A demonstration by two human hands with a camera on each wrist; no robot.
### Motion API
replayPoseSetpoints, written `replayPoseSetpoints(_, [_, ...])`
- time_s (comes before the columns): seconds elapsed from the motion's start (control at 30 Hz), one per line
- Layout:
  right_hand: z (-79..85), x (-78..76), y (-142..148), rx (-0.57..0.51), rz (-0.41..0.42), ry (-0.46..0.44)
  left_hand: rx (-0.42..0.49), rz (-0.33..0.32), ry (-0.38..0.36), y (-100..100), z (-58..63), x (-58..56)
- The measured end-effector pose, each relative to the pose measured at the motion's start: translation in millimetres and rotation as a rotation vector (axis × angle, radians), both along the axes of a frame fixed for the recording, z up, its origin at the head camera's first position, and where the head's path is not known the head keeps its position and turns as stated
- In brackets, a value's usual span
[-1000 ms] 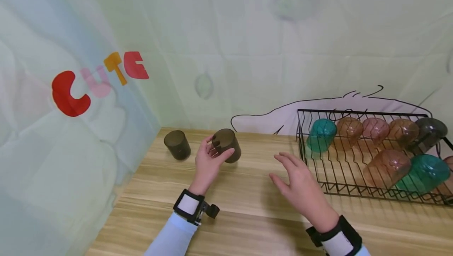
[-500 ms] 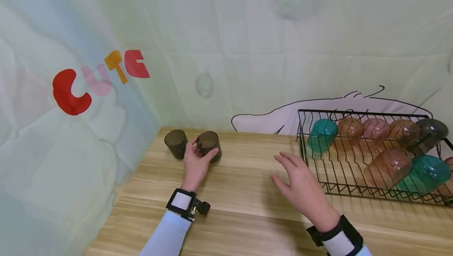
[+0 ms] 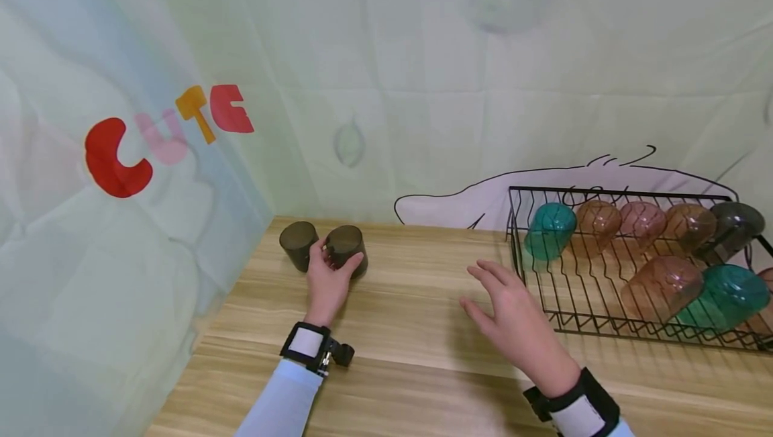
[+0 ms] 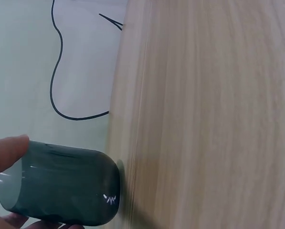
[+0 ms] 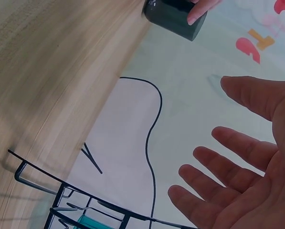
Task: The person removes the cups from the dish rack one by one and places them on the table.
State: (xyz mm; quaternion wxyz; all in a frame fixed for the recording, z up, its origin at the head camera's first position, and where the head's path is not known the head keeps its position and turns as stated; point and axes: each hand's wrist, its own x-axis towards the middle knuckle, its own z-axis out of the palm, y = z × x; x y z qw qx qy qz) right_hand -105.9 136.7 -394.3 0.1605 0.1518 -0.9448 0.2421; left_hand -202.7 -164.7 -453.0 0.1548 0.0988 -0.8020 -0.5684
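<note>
Dark grey, the cup [image 3: 347,242] gripped by the left hand [image 3: 327,284], just beside its twin [image 3: 298,242] on the bench [image 3: 417,329], seems best held upright and released gently, the right hand [image 3: 513,313] hovering empty, fingers apart.

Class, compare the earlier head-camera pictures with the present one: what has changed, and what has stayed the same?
The left hand has carried the held dark cup leftward, close beside the other dark cup. Nothing was newly grasped or let go. The right hand, the wire rack and the other dark cup stayed essentially as they were.
</note>
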Motion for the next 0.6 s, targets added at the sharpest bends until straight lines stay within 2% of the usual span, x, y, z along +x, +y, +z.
replayPoseSetpoints(0.33, [-0.7,1.5,0.4,0.003,-0.002,0.001,-0.046,0.005,0.021,-1.8,-3.2,0.4])
replayPoseSetpoints(0.6, [0.7,1.8,0.6,0.012,0.003,0.001,-0.093,0.014,0.014,-0.5,1.6,3.5])
